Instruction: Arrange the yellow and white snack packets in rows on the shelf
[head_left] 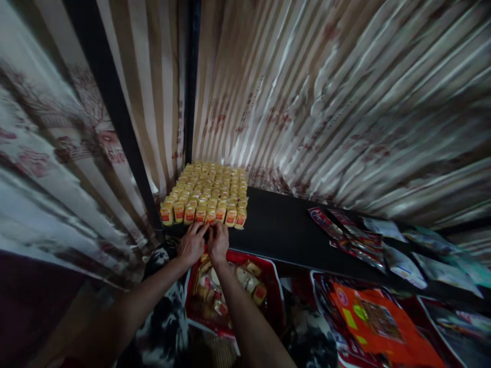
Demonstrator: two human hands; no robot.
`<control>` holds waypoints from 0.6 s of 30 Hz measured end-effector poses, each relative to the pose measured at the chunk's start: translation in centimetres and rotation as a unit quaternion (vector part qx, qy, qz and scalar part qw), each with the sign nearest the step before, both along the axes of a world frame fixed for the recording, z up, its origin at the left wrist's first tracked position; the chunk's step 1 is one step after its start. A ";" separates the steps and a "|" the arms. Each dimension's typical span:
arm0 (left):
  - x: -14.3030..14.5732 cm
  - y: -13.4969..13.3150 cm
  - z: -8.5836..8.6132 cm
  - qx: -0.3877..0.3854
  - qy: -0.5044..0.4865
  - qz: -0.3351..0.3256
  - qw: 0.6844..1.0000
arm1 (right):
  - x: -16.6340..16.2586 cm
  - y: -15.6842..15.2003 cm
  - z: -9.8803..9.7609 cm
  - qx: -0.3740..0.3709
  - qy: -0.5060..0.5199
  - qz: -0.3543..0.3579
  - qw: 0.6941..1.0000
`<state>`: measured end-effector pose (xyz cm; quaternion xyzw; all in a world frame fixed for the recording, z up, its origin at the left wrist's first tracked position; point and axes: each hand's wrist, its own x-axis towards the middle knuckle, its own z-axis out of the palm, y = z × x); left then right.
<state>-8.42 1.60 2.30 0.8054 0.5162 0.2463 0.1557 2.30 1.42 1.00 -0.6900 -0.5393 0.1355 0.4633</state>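
A block of small yellow wrapped packs [210, 190] stands in tight rows on a black shelf [284, 225], red labels facing me along the front. My left hand [192, 244] is at the front row, its fingers bent forward with the tips close to the packs. Right beside it, my right hand [218, 244] has its fingers curled and pressed together. The fingertips of both hands meet at the shelf's front edge; whatever is between them is hidden. Below my forearms sits a red box [276, 286] with loose yellow packs [253, 283] inside.
Striped, printed curtains [268, 102] hang behind the shelf, and a dark post [115, 102] rises at the left. Several shiny packets [360, 240] lie on the shelf to the right. Below them, another box holds an orange packet [383, 322].
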 end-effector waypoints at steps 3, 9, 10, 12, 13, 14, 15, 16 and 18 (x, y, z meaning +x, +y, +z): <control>-0.1 -0.3 0.0 0.015 -0.012 0.007 1.000 | 0.2 -0.7 0.3 0.047 0.026 0.031 0.998; -0.1 -3.3 -0.7 0.017 -0.054 -0.013 0.998 | 3.0 -6.0 -1.1 0.065 0.036 0.047 0.996; 0.1 -4.1 -1.2 0.000 -0.062 -0.026 0.998 | 3.9 -7.2 -1.8 0.039 0.034 0.021 0.998; 0.9 -5.8 -2.7 -0.058 -0.076 -0.054 0.994 | 6.0 -9.4 -3.6 -0.034 0.030 -0.033 0.998; 1.4 -6.6 -3.6 -0.097 -0.080 -0.063 0.990 | 7.1 -10.4 -4.5 -0.084 0.026 -0.040 0.995; 1.9 -7.3 -4.5 -0.142 -0.081 -0.065 0.984 | 8.1 -11.4 -5.4 -0.138 0.025 -0.037 0.989; 2.4 -7.9 -5.5 -0.193 -0.080 -0.062 0.976 | 9.0 -12.2 -6.2 -0.182 0.029 -0.026 0.983; 2.9 -8.3 -6.3 -0.243 -0.077 -0.056 0.965 | 9.7 -12.9 -6.9 -0.217 0.033 -0.020 0.975; 3.8 -8.9 -7.7 -0.309 -0.071 -0.050 0.947 | 10.6 -13.9 -7.9 -0.271 0.043 -0.004 0.961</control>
